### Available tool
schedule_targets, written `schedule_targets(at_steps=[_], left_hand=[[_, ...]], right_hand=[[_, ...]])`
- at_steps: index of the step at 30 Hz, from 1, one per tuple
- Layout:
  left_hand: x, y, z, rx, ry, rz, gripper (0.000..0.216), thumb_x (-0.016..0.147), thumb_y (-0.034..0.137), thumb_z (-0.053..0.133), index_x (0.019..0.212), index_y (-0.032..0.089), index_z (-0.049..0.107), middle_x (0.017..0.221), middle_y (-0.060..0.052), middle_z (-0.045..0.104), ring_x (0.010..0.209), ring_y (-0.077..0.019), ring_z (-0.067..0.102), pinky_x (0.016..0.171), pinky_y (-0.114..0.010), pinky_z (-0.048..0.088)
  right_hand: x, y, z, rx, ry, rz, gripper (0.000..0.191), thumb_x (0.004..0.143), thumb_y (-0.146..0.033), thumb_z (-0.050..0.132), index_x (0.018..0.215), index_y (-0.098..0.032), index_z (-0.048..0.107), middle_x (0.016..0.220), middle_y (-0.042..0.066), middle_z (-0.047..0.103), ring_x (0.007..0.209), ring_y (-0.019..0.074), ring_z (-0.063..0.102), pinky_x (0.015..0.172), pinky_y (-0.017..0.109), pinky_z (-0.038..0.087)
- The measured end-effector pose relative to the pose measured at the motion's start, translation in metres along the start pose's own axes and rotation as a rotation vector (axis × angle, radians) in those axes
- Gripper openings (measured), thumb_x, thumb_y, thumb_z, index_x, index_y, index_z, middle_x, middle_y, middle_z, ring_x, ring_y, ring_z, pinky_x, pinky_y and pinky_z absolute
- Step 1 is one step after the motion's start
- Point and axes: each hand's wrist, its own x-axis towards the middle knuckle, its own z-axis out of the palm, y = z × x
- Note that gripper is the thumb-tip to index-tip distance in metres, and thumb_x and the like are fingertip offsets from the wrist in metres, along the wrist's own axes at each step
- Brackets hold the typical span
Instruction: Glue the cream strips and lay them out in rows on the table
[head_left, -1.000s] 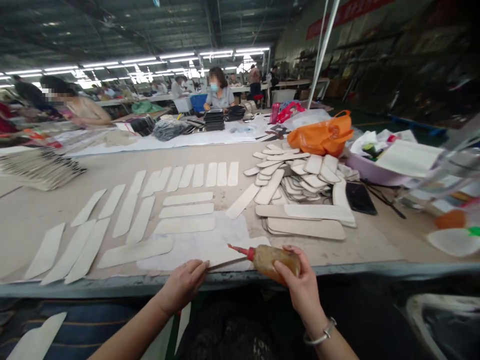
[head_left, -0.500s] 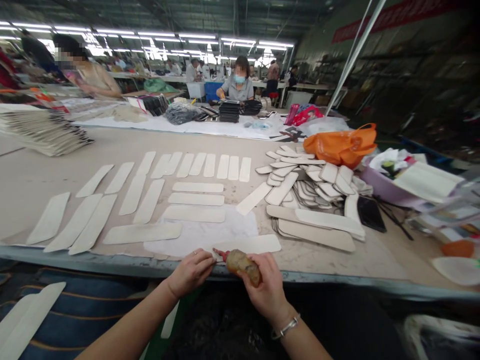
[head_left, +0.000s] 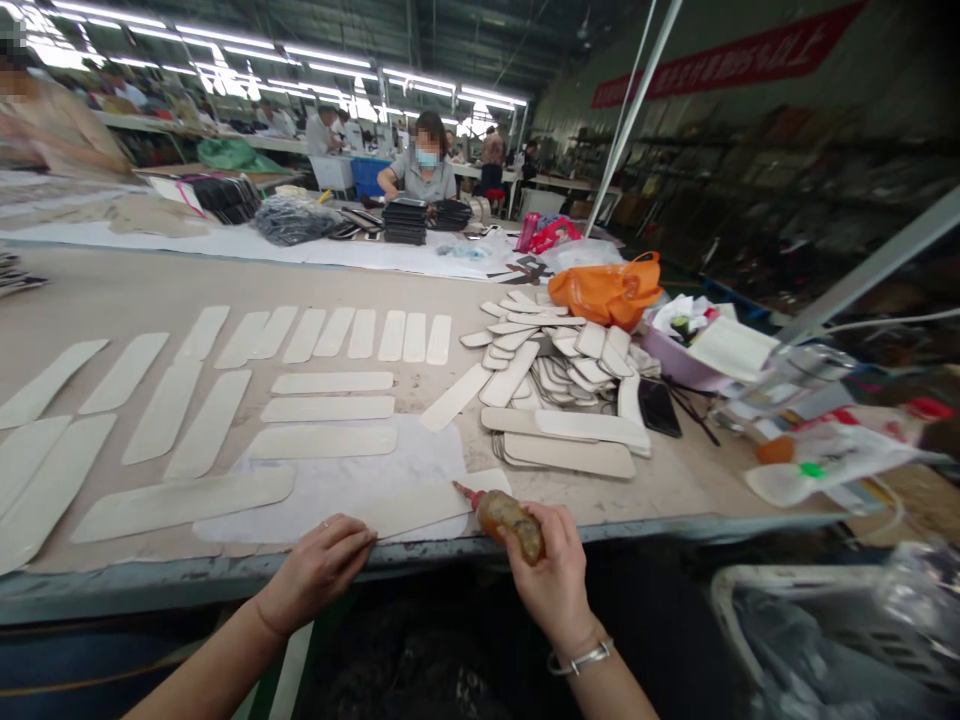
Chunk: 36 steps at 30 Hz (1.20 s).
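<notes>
My right hand (head_left: 553, 580) is wrapped round a small squeeze bottle of amber glue (head_left: 510, 518) with a red nozzle, tip touching a long cream strip (head_left: 427, 505) at the near table edge. My left hand (head_left: 315, 570) is closed, pinching that strip's left end against the edge. The strip lies on a white sheet (head_left: 337, 485). Several other cream strips (head_left: 330, 410) are laid out in rows on the table (head_left: 112, 290).
A loose heap of cream pieces (head_left: 555, 375) lies right of centre, with an orange bag (head_left: 607, 290), a black phone (head_left: 660, 407) and a lilac basin (head_left: 675, 360) beyond. Other people work at far tables. A white pole (head_left: 626, 120) rises behind.
The view has swung right, so the rows of strips sit further left. My right hand tilted the bottle, nozzle now pointing up-left onto the strip. My left hand stayed on the strip's end.
</notes>
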Motion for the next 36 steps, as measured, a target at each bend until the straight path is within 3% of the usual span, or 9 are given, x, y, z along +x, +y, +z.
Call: schedule_targets(at_steps=[7, 12, 19, 24, 36], left_hand=[[-0.002, -0.005, 0.003, -0.010, 0.011, 0.016, 0.019, 0.083, 0.011, 0.056, 0.100, 0.017, 0.060, 0.088, -0.006, 0.062, 0.081, -0.0138, 0.059, 0.073, -0.025, 0.053], [-0.003, -0.004, 0.004, -0.008, 0.008, -0.002, 0.020, 0.083, 0.012, 0.055, 0.101, 0.017, 0.060, 0.086, -0.007, 0.063, 0.078, -0.0140, 0.059, 0.072, -0.027, 0.053], [-0.005, -0.003, 0.005, 0.002, -0.015, -0.026, 0.020, 0.082, 0.010, 0.055, 0.099, 0.018, 0.061, 0.083, -0.006, 0.062, 0.076, -0.0140, 0.058, 0.069, -0.028, 0.052], [-0.003, -0.001, 0.003, -0.002, -0.011, -0.014, 0.018, 0.081, 0.008, 0.056, 0.095, 0.018, 0.060, 0.081, -0.005, 0.061, 0.073, -0.0135, 0.055, 0.067, -0.027, 0.050], [0.000, -0.001, 0.002, -0.008, -0.023, -0.006, 0.015, 0.082, 0.010, 0.054, 0.094, 0.017, 0.061, 0.079, -0.006, 0.061, 0.073, -0.0138, 0.055, 0.066, -0.028, 0.051]], right_hand=[[0.001, 0.026, -0.026, -0.188, 0.144, 0.042, 0.025, 0.081, -0.029, 0.063, 0.103, -0.020, 0.054, 0.092, 0.007, 0.056, 0.084, 0.0225, 0.055, 0.076, 0.040, 0.051], [0.002, 0.012, -0.022, -0.118, 0.164, -0.013, 0.028, 0.079, -0.027, 0.066, 0.103, -0.020, 0.054, 0.092, 0.007, 0.058, 0.083, 0.0225, 0.055, 0.077, 0.040, 0.050], [0.003, -0.034, 0.021, 0.215, -0.052, -0.039, 0.029, 0.079, -0.021, 0.066, 0.105, -0.022, 0.053, 0.094, 0.006, 0.057, 0.087, 0.0210, 0.055, 0.077, 0.037, 0.050], [0.006, -0.047, 0.048, 0.247, -0.173, -0.048, 0.030, 0.079, -0.019, 0.065, 0.106, -0.021, 0.053, 0.092, 0.006, 0.055, 0.086, 0.0209, 0.053, 0.077, 0.036, 0.049], [-0.008, -0.046, 0.028, 0.272, -0.249, 0.004, 0.032, 0.077, -0.017, 0.064, 0.106, -0.022, 0.052, 0.093, 0.004, 0.054, 0.086, 0.0201, 0.053, 0.076, 0.035, 0.048]])
